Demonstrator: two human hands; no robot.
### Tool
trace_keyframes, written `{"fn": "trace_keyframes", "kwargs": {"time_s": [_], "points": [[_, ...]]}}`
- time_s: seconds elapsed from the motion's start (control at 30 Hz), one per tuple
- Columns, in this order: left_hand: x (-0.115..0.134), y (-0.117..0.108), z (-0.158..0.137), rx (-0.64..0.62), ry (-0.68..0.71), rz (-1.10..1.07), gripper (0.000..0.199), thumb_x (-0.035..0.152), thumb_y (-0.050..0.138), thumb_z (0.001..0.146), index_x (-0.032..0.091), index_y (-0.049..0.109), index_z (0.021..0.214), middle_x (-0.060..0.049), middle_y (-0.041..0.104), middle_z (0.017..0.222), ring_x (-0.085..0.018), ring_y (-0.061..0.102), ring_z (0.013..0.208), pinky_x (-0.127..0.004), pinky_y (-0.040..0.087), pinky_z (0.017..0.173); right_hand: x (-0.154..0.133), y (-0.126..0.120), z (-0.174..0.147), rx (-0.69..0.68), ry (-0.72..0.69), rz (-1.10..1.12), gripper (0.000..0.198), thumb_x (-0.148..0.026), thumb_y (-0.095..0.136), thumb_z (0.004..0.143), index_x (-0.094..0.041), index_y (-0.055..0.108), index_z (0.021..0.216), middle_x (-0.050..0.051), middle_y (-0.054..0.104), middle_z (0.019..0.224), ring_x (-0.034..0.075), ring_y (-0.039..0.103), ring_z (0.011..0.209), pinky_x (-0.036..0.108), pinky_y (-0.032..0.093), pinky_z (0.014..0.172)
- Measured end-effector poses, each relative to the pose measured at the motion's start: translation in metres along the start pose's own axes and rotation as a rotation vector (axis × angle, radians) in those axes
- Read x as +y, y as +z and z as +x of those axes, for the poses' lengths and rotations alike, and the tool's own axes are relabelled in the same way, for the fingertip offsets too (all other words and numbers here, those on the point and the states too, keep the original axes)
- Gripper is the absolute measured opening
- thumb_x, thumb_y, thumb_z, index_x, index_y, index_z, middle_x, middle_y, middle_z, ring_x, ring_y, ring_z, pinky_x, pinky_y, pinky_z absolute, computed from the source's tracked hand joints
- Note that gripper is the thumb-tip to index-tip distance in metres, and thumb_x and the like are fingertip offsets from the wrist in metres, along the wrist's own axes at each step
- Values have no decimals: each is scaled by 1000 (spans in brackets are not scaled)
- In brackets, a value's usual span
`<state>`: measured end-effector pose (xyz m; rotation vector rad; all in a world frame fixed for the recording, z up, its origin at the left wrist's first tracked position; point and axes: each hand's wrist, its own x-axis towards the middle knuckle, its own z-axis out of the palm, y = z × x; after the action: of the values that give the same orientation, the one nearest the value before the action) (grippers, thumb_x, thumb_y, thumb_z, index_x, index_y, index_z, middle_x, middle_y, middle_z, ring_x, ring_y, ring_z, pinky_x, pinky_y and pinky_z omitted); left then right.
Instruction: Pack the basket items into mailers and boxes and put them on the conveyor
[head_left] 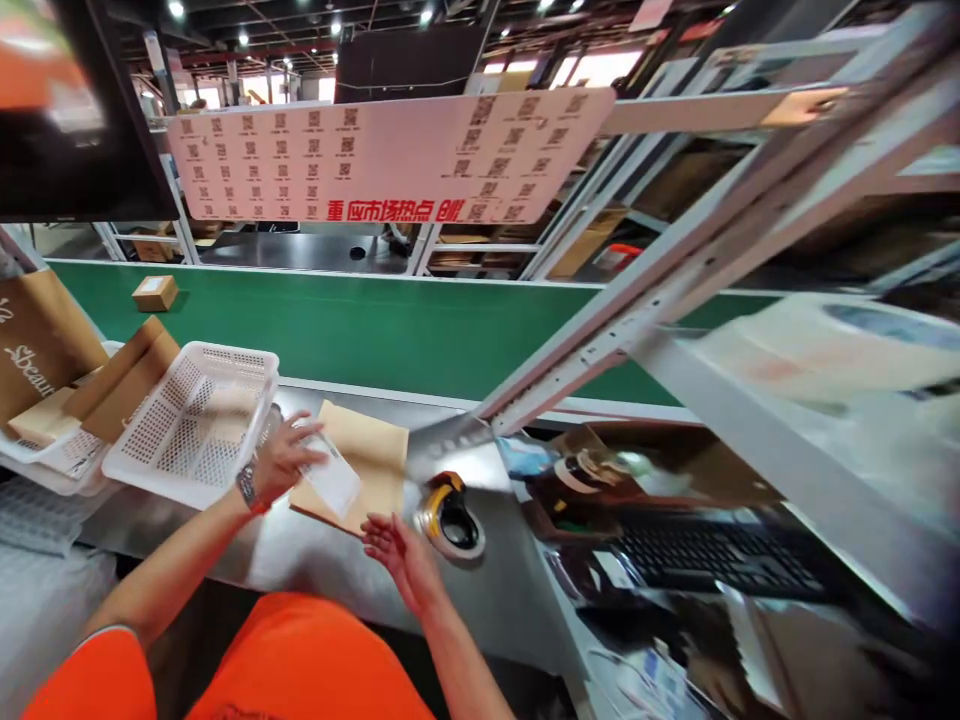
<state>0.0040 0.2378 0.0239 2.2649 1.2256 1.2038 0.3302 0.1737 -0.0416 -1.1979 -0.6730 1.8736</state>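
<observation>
My left hand (283, 458), with a watch on its wrist, grips the upper left end of a flat white packet (332, 482). The packet is tilted over a brown paper mailer (379, 450) lying on the metal bench. Just off the mailer's lower right corner is my right hand (401, 558), its fingers apart and nothing in them. To the right of that hand a tape dispenser (454, 520) with a yellow and black body rests on the bench. Left of my left hand sits a white perforated basket (191, 430).
Cardboard boxes (124, 380) stand in another basket at the left. A green conveyor belt (390, 335) runs behind the bench, carrying a small carton (155, 293). A slanted metal post (600, 350), a keyboard (712, 555) and an open box (667, 465) are on the right.
</observation>
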Motion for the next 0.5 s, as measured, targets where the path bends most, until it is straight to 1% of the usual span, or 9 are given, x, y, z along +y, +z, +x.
{"fn": "trace_keyframes", "kwargs": {"time_s": [0.03, 0.07, 0.1, 0.17, 0.2, 0.3, 0.4, 0.43, 0.5], "points": [[18, 24, -1, -27, 28, -116, 32, 15, 69, 97, 31, 94, 107, -10, 75, 158, -36, 49, 166, -70, 46, 133, -10, 9, -6, -53, 5, 14, 64, -76, 97, 72, -19, 87, 98, 12, 89, 100, 26, 81, 91, 36, 63, 81], [35, 46, -3, -66, 8, -209, 23, 22, 75, 97, 32, 95, 104, -10, 75, 159, -38, 50, 166, -71, 46, 133, -19, 16, -11, -88, -4, 12, 64, -76, 99, 70, -18, 87, 96, 12, 88, 98, 26, 80, 89, 35, 61, 80], [49, 64, -4, -107, -41, -284, 16, 27, 81, 96, 33, 95, 101, -10, 75, 159, -39, 50, 166, -71, 44, 133, -25, 21, -15, -96, -27, 1, 64, -74, 103, 66, -18, 86, 93, 11, 87, 93, 25, 78, 84, 34, 59, 77], [68, 89, -6, -155, -162, -385, 7, 33, 88, 92, 34, 96, 94, -11, 76, 158, -41, 50, 166, -71, 41, 135, -33, 22, -22, -47, -78, -17, 64, -71, 107, 57, -19, 82, 83, 7, 84, 81, 21, 72, 72, 31, 54, 70], [73, 96, -8, -159, -221, -415, 6, 34, 89, 92, 34, 95, 90, -11, 77, 157, -42, 51, 165, -70, 41, 136, -35, 19, -25, -24, -85, -13, 64, -73, 107, 55, -20, 81, 80, 6, 82, 77, 19, 69, 69, 31, 51, 67], [76, 107, -13, -163, -349, -454, 6, 33, 92, 87, 32, 94, 81, -12, 80, 151, -42, 55, 162, -69, 41, 135, -32, 2, -34, -41, -25, 1, 71, -87, 96, 64, -20, 81, 80, 7, 81, 79, 19, 68, 70, 31, 52, 67], [76, 113, -19, -189, -380, -487, 10, 34, 93, 85, 30, 92, 77, -14, 81, 148, -41, 57, 159, -66, 41, 136, -21, -14, -43, -47, -1, -87, 68, -81, 102, 61, -19, 82, 80, 4, 77, 73, 16, 63, 65, 29, 47, 63], [76, 117, -20, -173, -391, -504, 10, 36, 93, 85, 29, 91, 79, -14, 80, 149, -40, 59, 158, -65, 43, 135, -17, -17, -44, -31, -13, -108, 66, -78, 104, 59, -19, 81, 78, 2, 74, 70, 14, 59, 63, 28, 45, 62], [80, 125, -22, -61, -478, -541, 19, 44, 92, 87, 27, 92, 95, -16, 77, 151, -38, 63, 153, -60, 53, 127, -8, -23, -45, 24, -51, -92, 65, -76, 105, 57, -21, 80, 78, 0, 73, 68, 14, 58, 63, 28, 45, 62]]}}
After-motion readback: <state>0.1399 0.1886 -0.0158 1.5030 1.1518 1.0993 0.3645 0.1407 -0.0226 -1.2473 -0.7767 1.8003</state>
